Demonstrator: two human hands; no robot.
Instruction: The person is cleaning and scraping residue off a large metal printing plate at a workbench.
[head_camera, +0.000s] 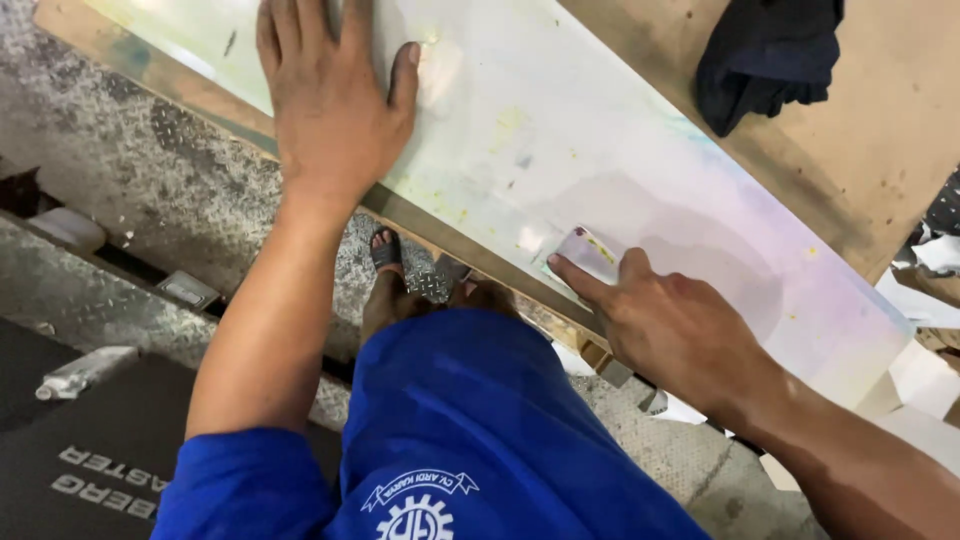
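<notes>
While pinned flat under the spread left hand (335, 110), sheet (600, 170) lies along the board (880, 150); looks thin, stiff, slick, likely light; best gripped at the near edge; right hand (670, 325), fingers narrowed, presses a small scraper (588, 255) onto it; dark rag (765, 55) beyond.

1. The left hand (330, 95) has its fingertips cut off by the top edge.
2. The pale sheet (560, 130) runs out past the top edge.
3. The right hand (665, 320) covers part of a small scraper (588, 252); the grip cannot be told.
4. The dark cloth (765, 55) is cropped at the top.
</notes>
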